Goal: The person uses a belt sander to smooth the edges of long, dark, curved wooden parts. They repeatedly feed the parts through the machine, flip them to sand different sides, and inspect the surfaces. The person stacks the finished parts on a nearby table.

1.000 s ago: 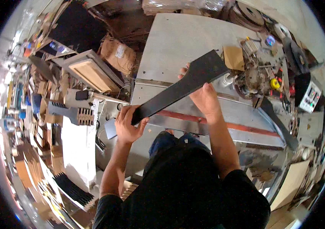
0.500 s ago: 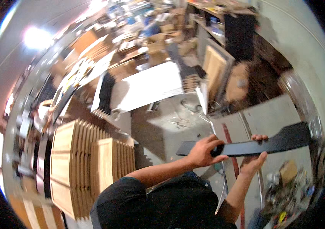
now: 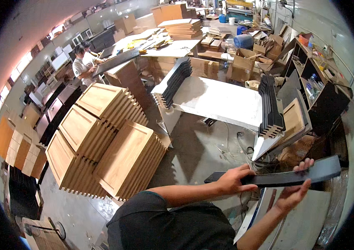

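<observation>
Over the pale bench (image 3: 312, 212), the left hand (image 3: 236, 181) gripped the dark board (image 3: 287, 178), the right hand (image 3: 293, 196) clasped its edges, and honestly 2 spread-out holds probably balanced it best.

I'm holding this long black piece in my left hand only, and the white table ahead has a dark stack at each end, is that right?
Not quite: the head view shows both hands on the long black piece, the left hand and the right hand. The white table does have a dark stack at each end.
</observation>
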`<action>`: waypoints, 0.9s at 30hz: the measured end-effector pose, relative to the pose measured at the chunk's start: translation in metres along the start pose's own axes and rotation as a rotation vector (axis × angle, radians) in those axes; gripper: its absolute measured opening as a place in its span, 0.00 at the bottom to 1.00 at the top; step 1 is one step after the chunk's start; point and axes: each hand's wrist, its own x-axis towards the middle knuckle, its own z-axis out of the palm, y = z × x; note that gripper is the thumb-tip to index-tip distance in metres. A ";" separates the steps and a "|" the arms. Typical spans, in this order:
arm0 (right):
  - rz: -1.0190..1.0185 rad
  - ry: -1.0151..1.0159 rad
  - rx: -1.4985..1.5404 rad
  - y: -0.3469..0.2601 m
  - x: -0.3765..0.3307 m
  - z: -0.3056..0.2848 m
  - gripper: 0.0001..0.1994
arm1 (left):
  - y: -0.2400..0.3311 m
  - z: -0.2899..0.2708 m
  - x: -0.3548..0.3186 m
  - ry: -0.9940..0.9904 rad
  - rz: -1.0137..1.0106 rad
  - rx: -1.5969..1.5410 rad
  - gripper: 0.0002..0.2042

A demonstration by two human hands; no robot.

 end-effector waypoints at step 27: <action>-0.025 -0.591 -0.894 0.199 0.116 0.076 0.40 | -0.132 -0.062 0.328 0.507 -0.311 -0.743 0.17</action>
